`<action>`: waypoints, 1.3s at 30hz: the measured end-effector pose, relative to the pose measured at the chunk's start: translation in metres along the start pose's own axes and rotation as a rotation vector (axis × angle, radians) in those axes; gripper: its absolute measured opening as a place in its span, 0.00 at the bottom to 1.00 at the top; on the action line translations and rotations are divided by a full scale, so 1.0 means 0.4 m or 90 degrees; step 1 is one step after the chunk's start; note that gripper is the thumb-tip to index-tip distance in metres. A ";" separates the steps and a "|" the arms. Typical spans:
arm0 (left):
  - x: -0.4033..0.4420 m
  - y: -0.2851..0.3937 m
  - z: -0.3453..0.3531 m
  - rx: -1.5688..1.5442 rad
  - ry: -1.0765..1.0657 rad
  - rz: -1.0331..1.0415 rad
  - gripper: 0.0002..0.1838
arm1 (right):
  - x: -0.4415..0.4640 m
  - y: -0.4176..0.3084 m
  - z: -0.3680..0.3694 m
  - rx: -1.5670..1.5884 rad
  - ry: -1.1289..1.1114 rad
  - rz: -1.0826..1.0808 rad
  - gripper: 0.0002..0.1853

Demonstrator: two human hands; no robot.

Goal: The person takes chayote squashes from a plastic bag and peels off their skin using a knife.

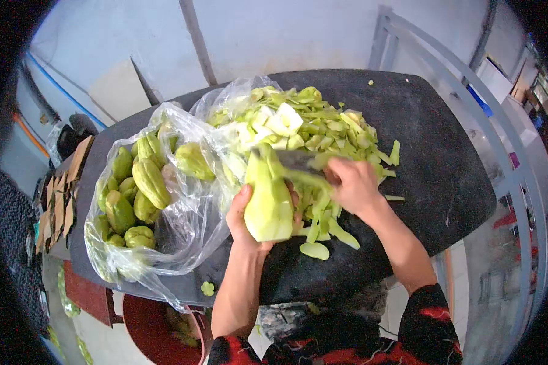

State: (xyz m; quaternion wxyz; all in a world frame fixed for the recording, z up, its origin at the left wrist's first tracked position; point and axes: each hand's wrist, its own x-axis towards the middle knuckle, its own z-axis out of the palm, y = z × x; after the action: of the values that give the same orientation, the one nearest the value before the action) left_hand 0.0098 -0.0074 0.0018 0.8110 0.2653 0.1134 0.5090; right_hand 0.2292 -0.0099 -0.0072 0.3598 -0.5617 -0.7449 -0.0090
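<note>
My left hand [243,220] is wrapped round a mostly peeled chayote [268,210], held tilted with its narrow end up. My right hand [352,185] is closed on a knife [295,159], whose dark blade is smeared by motion beside the top of the chayote. A strip of green peel [310,179] hangs between the blade and my right fingers. Behind my hands lies a big heap of peel [341,131], with pale peeled chayotes [284,120] on its left part. Left of my hands, a clear plastic bag [192,234] holds several unpeeled chayotes [151,182].
All this rests on a dark table [435,152]. A red bucket [141,331] with green scraps inside stands below its front left edge. Grey metal rails [493,103] run along the right side. Torn cardboard [61,201] lies at the left, and a wall rises behind.
</note>
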 end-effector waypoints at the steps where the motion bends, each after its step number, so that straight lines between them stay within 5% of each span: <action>1: -0.011 -0.006 -0.004 -0.001 0.004 -0.007 0.34 | 0.012 0.014 0.012 -0.069 -0.012 0.071 0.08; 8: 0.021 0.001 -0.037 -0.178 0.069 0.041 0.30 | 0.011 0.020 -0.027 -0.093 -0.013 0.123 0.09; 14: 0.041 0.012 -0.028 -0.132 0.276 0.070 0.33 | -0.027 -0.032 -0.008 0.004 0.083 -0.144 0.10; 19: 0.035 0.015 -0.035 -0.162 0.155 0.009 0.32 | -0.042 -0.094 -0.024 -0.022 0.081 -0.291 0.11; 30: 0.027 0.025 -0.039 -0.098 0.128 -0.005 0.29 | -0.046 -0.105 -0.030 -0.029 0.056 -0.292 0.11; 33: 0.022 0.025 -0.006 -0.053 0.283 0.045 0.24 | -0.033 -0.070 -0.019 -0.035 0.033 -0.190 0.14; 39: 0.020 0.034 -0.036 -0.027 0.169 0.078 0.26 | -0.048 -0.109 -0.043 -0.017 0.029 -0.210 0.13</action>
State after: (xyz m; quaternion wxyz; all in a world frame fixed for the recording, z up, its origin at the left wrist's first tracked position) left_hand -0.0035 0.0089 -0.0019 0.7619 0.1849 0.1924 0.5901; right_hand 0.2036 -0.0490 0.0122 0.3631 -0.4363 -0.8183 -0.0904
